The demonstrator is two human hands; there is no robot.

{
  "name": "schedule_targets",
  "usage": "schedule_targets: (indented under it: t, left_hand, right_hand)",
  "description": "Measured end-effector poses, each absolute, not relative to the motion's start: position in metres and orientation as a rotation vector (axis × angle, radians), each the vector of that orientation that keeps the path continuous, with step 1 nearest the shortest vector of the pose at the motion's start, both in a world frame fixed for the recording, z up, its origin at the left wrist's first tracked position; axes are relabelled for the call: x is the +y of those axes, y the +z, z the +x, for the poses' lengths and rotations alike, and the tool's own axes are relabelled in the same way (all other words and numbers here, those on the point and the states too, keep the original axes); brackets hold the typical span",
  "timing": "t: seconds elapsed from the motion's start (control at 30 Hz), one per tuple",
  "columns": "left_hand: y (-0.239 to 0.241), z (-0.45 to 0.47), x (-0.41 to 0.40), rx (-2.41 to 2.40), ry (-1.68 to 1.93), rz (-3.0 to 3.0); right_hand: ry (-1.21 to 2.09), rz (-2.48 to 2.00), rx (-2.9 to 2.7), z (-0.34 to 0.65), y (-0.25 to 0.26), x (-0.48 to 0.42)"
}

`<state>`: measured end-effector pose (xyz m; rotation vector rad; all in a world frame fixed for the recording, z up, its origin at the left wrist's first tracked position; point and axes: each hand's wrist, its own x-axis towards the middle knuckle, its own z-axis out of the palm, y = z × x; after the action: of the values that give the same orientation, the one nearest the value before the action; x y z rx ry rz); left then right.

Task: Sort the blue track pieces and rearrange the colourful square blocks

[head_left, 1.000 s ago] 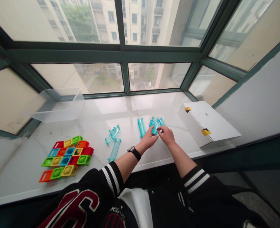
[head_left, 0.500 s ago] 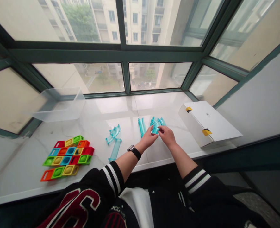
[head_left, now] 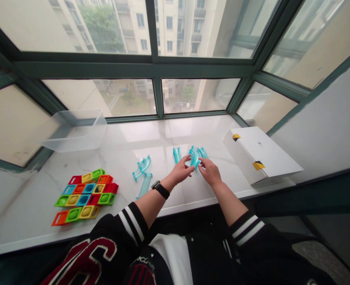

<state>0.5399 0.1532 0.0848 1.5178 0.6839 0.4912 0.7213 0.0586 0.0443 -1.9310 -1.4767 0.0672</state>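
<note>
Left hand [head_left: 179,171] reaches in from the lower middle of the frame, half open, its fingers stretched to the right with their tips just beside a curved translucent teal track piece [head_left: 194,157]; it appears to hold nothing. Right hand [head_left: 209,173] lies just to the right of that piece, fingers slightly bent, and its fingertips [head_left: 200,162] meet the piece's lower end; whether they have a firm hold cannot be told from this view. The curved piece stands between the two hands, a little above them in the frame; a second teal track piece [head_left: 203,152] lies against its upper right side; a short straight teal track [head_left: 176,155] lies above the left hand, well clear of the fingers. Further left, mid-frame, a curved teal track [head_left: 142,167] sits just above a straight one [head_left: 144,186]; all of these rest on a white marble windowsill [head_left: 163,134]. Rows of colourful square plastic tiles [head_left: 86,198] lie at the lower left; a clear plastic tub [head_left: 74,132] stands at the upper left against the window; a white box [head_left: 260,154] with yellow and black tape lies at the right. A black watch [head_left: 161,189] circles the left wrist; black jacket sleeves [head_left: 133,221] with white stripes enter from the bottom edge.
</note>
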Motion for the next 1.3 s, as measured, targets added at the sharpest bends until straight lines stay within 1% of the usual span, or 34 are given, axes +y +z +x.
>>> schedule_targets:
  t: [0.1,0.2,0.27,0.33,0.47,0.57,0.7,0.83,1.03,1.3]
  left_hand:
    - [0.102,0.491,0.171,0.656,0.541,1.652]
    - [0.106,0.421,0.193,0.849,0.688,1.878]
    - [0.099,0.37,0.206,1.023,0.744,1.933]
    - [0.088,0.326,0.213,1.174,0.751,1.94]
    - [0.063,0.276,0.211,1.311,0.736,2.0]
    - [0.049,0.276,0.206,1.285,0.714,2.108]
    - [0.036,0.301,0.214,1.334,0.709,2.145]
    - [0.027,0.327,0.23,1.476,0.584,2.179]
    - [0.017,0.344,0.249,1.511,0.479,2.148]
    - [0.015,0.336,0.248,1.451,0.56,2.03]
  right_hand:
    - [0.033,-1.864,-1.417,0.71,0.044,0.038]
    - [0.052,-1.733,-1.366,0.689,0.036,0.011]
    - [0.105,-1.676,-1.367,0.67,0.024,-0.005]
    - [0.225,-1.649,-1.413,0.652,0.011,-0.014]
    - [0.365,-1.727,-1.525,0.63,-0.01,-0.009]
    - [0.343,-1.823,-1.512,0.629,-0.015,0.0]
    - [0.331,-1.838,-1.513,0.633,-0.015,0.002]
    - [0.329,-1.857,-1.505,0.632,-0.014,0.0]
    - [0.307,-1.873,-1.522,0.632,-0.015,0.001]
    - [0.278,-1.891,-1.546,0.631,-0.012,0.002]
